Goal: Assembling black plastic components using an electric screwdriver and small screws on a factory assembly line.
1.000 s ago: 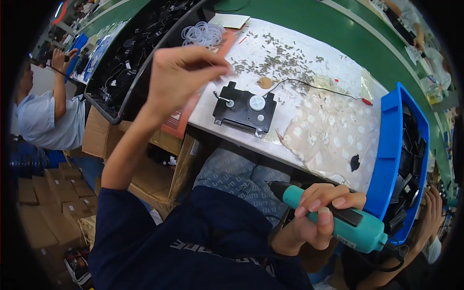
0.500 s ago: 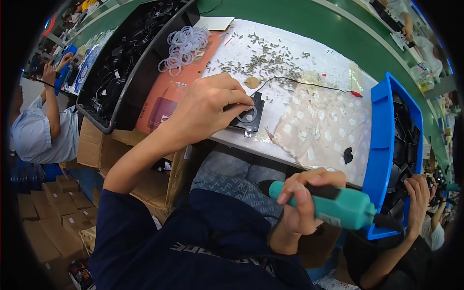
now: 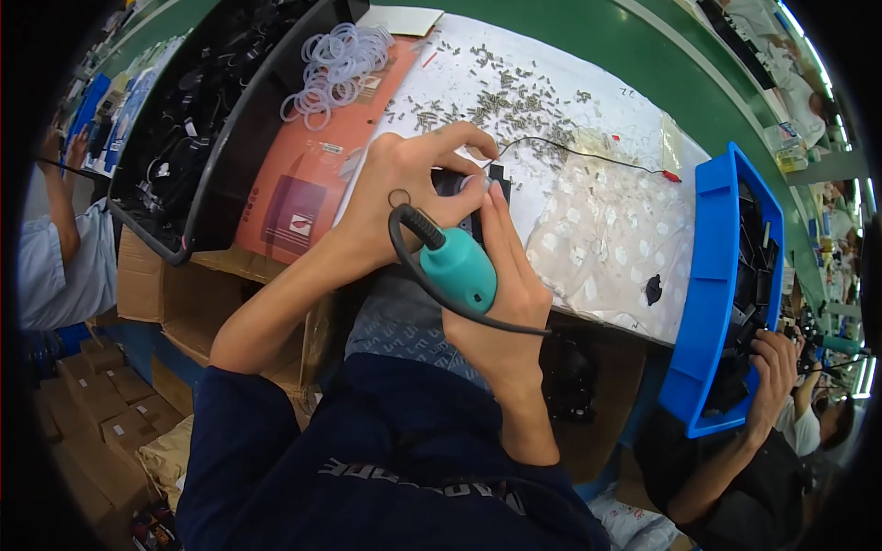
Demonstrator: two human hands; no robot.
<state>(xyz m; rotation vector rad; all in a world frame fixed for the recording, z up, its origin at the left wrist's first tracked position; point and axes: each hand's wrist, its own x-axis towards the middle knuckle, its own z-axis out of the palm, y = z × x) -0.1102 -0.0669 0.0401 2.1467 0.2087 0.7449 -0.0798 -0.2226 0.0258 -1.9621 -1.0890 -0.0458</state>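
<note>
Gripping the driver [image 3: 464,271], the right hand [image 3: 503,317] meets the left hand [image 3: 395,197] over the black unit [image 3: 497,172], near the table's [image 3: 629,110] front edge. Open room runs rightward across the pale sheet [image 3: 602,243]. Since the previous frame, the driver has moved left. Hands mostly hide the unit; whether left fingers pinch anything cannot be told.

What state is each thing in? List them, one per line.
Left hand, bent over the black unit
Right hand, holding the teal power tool
Black unit, partly covered
Clear rings, heaped loose on the orange sheet
Metal pieces, scattered
Blue bin, open, holding black parts
Black crate, open, holding dark parts
Red-tipped wire, uncoiled
</note>
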